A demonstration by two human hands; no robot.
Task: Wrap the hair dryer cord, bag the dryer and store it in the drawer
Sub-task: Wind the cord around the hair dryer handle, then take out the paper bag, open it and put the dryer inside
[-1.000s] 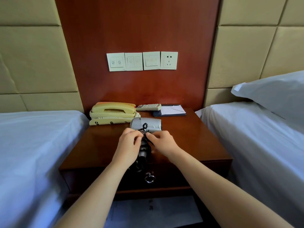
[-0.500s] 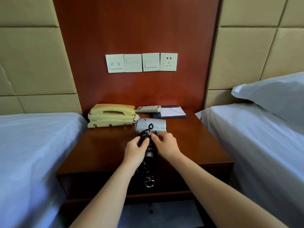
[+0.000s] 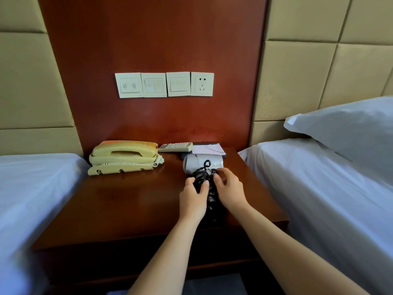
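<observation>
A small white hair dryer point(image 3: 202, 163) lies on the wooden nightstand point(image 3: 131, 201), barrel pointing right, its handle toward me. Its black coiled cord point(image 3: 205, 176) is bundled around the handle. My left hand point(image 3: 194, 199) pinches the cord bundle from the left. My right hand point(image 3: 230, 190) grips the cord from the right, fingers curled near the barrel. The handle is mostly hidden by the cord and my hands. No bag is in view. The drawer front below the tabletop lies in dark shadow.
A cream telephone point(image 3: 124, 155) sits at the back left of the nightstand. A remote control point(image 3: 176, 146) and a notepad point(image 3: 209, 149) lie at the back. Wall switches and a socket point(image 3: 202, 84) are above. White beds flank both sides, with a pillow point(image 3: 348, 126) on the right.
The view has shifted, so dryer and hands now appear further right on the nightstand. Both hands have kept working the cord bundle, and my right hand's fingers now curl nearer the barrel.
</observation>
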